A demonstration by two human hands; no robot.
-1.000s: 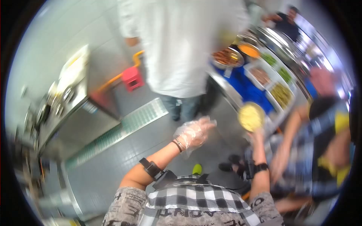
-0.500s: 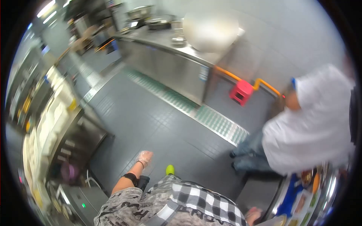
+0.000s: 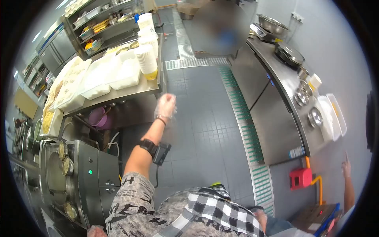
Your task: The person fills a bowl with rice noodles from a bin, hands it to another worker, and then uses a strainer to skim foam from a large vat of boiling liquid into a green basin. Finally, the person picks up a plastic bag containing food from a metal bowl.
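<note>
My left hand (image 3: 166,106), in a clear plastic glove, is stretched out in front of me over the grey floor. Its fingers are curled in, and nothing shows in them. The nearest thing is the steel worktable (image 3: 152,91), which carries white tubs (image 3: 125,75) and stacked paper cups (image 3: 146,62). A dark band with a small device (image 3: 161,154) sits on my left forearm. My right hand (image 3: 260,219) hangs low beside my checked apron (image 3: 215,207); its fingers are mostly hidden.
A cooker with round baskets (image 3: 68,166) stands at lower left, a steel counter with bowls (image 3: 301,96) at right. A red stool (image 3: 301,178) is by the wall. Another person's arm (image 3: 348,185) reaches up at right; a blurred person (image 3: 219,27) is ahead. Drain grating (image 3: 246,136) crosses the floor.
My view has swung left, bringing the tub-laden worktable and cooker closer into view. My left hand has risen forward. The person in the white shirt has slid toward the lower right edge.
</note>
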